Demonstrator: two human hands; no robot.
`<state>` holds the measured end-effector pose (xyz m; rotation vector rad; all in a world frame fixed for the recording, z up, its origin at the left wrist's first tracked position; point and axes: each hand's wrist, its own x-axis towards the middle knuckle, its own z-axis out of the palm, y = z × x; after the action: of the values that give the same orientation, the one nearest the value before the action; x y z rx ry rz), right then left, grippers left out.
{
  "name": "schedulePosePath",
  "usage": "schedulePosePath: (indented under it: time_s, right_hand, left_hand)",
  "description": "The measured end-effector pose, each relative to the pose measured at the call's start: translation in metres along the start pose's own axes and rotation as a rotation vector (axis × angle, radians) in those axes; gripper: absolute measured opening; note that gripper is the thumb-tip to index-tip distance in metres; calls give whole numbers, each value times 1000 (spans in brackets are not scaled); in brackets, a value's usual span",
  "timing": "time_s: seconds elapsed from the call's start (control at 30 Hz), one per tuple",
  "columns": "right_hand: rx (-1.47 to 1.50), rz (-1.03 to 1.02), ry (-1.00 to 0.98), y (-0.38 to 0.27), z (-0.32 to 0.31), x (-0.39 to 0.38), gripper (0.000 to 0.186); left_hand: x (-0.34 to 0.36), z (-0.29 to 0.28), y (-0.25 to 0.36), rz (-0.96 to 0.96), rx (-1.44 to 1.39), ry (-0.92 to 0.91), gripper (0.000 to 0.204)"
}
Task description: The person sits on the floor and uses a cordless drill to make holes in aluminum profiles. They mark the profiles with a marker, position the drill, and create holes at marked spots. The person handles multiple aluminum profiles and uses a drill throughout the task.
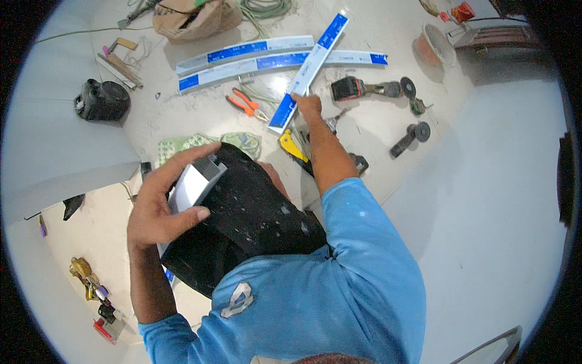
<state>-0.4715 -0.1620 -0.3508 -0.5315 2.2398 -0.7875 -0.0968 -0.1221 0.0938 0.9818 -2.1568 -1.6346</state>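
Note:
My left hand [154, 212] is wrapped round a silver-white metal channel [193, 185], its open end turned up beside my dark-trousered leg. Stretched ahead, my right hand [308, 108] has its fingers closed at the edge of a blue-and-white metal profile [312, 60]. That profile lies slantwise over two similar strips [245, 71] on the floor. Close to its near end are orange-handled pliers [244, 103] and a yellow-handled tool [292, 145]. A drill-like tool [330, 123] is partly hidden behind my right forearm.
To the right lie a cordless angle grinder [370, 89] and a smaller tool with a disc [410, 139]. A bucket [433, 45] stands far right. A brown sack [197, 21], green hose [265, 7] and black container [102, 100] are further off. Walls rise on both sides.

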Motion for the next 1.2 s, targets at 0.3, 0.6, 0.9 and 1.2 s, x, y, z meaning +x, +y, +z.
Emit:
schedulePosePath:
  time_s: [0.3, 0.6, 0.9, 1.2]
  right_hand:
    - [746, -84, -327, -29, -45, -24, 31]
    - [991, -282, -492, -155, -164, -125, 24]
    - [727, -571, -633, -297, -191, -255, 37]
    - [309, -876, -722, -364, -100, -280, 54]
  left_hand:
    - [-9, 1, -13, 70, 28, 34, 89]
    - [-4, -5, -7, 83, -27, -20, 92]
    - [20, -6, -2, 72, -474, 371, 83]
    - [22, -21, -14, 6, -920, 216, 61]
